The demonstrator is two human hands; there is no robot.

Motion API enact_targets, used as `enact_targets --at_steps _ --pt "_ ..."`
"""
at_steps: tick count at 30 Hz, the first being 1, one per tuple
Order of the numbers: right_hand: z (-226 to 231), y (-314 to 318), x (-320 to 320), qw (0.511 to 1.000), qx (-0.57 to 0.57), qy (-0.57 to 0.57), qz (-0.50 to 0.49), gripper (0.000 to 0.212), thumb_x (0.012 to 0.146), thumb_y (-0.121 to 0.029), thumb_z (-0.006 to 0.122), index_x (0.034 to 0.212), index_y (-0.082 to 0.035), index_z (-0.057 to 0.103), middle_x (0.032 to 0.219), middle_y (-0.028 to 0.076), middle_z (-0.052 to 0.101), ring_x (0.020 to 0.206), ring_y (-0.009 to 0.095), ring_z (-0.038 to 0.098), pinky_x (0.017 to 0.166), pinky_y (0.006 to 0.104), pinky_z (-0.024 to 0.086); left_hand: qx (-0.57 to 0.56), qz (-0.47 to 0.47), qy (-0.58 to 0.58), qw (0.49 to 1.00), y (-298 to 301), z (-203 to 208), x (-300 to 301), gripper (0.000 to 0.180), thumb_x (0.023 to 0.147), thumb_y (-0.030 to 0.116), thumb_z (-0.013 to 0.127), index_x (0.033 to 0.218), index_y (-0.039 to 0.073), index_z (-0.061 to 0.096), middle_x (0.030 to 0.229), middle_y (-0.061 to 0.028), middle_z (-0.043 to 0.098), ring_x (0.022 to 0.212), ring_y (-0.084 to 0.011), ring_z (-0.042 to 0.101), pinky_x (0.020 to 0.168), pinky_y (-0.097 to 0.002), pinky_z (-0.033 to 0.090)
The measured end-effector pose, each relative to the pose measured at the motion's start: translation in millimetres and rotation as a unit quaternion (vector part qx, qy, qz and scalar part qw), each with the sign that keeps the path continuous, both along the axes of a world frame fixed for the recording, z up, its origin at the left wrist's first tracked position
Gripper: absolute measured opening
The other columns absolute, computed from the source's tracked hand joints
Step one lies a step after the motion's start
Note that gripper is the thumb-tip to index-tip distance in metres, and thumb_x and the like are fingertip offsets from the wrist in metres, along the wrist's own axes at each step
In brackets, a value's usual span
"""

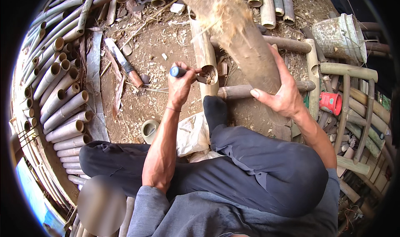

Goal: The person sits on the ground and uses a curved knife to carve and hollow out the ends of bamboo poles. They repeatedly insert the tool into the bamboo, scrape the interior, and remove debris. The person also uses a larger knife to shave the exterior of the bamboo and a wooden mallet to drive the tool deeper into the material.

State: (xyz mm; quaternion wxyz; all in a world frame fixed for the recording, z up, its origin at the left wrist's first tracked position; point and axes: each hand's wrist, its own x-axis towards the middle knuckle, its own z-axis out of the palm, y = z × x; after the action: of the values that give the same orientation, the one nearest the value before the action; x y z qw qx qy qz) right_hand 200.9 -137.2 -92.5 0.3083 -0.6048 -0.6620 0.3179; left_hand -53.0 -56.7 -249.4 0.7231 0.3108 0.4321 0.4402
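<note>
On the dirt floor (157, 68) lies a pale bamboo pole (201, 47) with a hole near its closer end. At that hole sits the blade of a blue-ended chisel (177, 72), its handle wrapped by the left hand's (179, 88) fingers. The right hand's (288, 96) fingers grip a thick wooden club (250, 45), held up. Leftward lies a knife (124, 63); far right, a whitish bucket (335, 37).

Bamboo wkshp w/ poles (62, 132), chips (164, 57)

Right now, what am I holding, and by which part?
Your left hand: a chisel, by its handle. Your right hand: a wooden club, by its near end.
</note>
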Motion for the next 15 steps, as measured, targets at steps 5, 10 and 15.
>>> enact_targets --at_steps 5,10,15 --pt "11.8 24.6 -8.1 0.998 0.003 0.058 0.001 0.1 0.073 -0.026 0.08 0.151 0.002 0.024 0.142 0.021 0.046 0.131 0.028 0.047 0.11 0.0382 0.036 0.017 -0.018 -0.073 0.997 -8.2 -2.4 -5.8 0.01 0.079 -0.005 0.054 0.086 0.003 0.052 0.084 -0.0068 0.059 0.103 -0.0275 0.066 0.083 -0.0333 0.051" --pt "25.3 35.6 -16.5 0.997 -0.025 0.073 0.009 0.101 0.072 -0.026 0.078 0.15 0.007 0.022 0.145 0.021 0.041 0.135 0.027 0.041 0.112 0.0373 0.031 0.023 -0.013 -0.067 0.997 -11.6 -11.7 -2.2 0.006 0.079 -0.003 0.054 0.081 0.003 0.053 0.081 -0.0063 0.059 0.101 -0.0272 0.066 0.086 -0.0358 0.05" --pt "32.6 47.1 -23.3 0.997 0.028 0.055 0.048 0.097 0.072 -0.022 0.078 0.149 0.003 0.026 0.141 0.021 0.048 0.129 0.026 0.049 0.109 0.037 0.036 0.042 -0.057 -0.046 0.996 -10.5 -18.6 -2.6 0.013 0.079 -0.007 0.048 0.087 0.003 0.05 0.086 -0.0077 0.055 0.108 -0.0303 0.064 0.093 -0.0424 0.053"
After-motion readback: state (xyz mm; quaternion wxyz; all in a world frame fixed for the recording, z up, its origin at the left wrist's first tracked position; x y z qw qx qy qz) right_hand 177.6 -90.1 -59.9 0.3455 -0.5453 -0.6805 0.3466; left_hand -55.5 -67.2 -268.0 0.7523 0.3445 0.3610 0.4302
